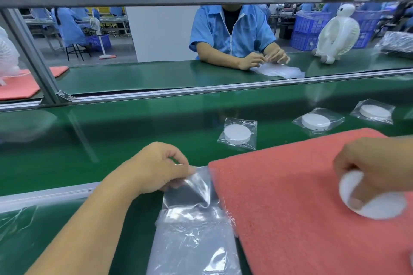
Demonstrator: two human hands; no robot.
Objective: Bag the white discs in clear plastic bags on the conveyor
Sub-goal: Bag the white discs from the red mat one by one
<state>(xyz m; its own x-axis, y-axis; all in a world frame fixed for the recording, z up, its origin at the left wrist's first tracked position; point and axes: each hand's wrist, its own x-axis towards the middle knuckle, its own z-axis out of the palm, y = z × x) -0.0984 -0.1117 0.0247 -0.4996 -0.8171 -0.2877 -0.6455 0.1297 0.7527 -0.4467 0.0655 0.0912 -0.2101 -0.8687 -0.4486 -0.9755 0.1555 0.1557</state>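
Left hand [154, 169] is at about 7 o'clock, grip pinched on the top edge of a clear bag [192, 187], lifting it off the bag stack [194, 239] that lies on the green surface [67, 163] just left of the pink pad [301, 219]. The bag's corner touches the pad's left edge.

Right hand [375, 163] is over at 4 o'clock, above the pad, fingers curled around a white disc [375, 205]. The disc is a bit blurred, so I can't tell if it's touching the pad or held just over it.

Up past the pad, three bagged discs sit on the belt in a row toward 2 o'clock: one [237, 133] near the middle, the next [316, 122] to its right, and the last [375, 113] further right, all lying flat and apart from each other.

Across the rail at 12 o'clock, a person in a blue coat [232, 31] has both hands on some clear plastic [277, 71]. A white fan [337, 35] stands at 1 o'clock beside them, another pink pad [20, 85] at 10 o'clock.
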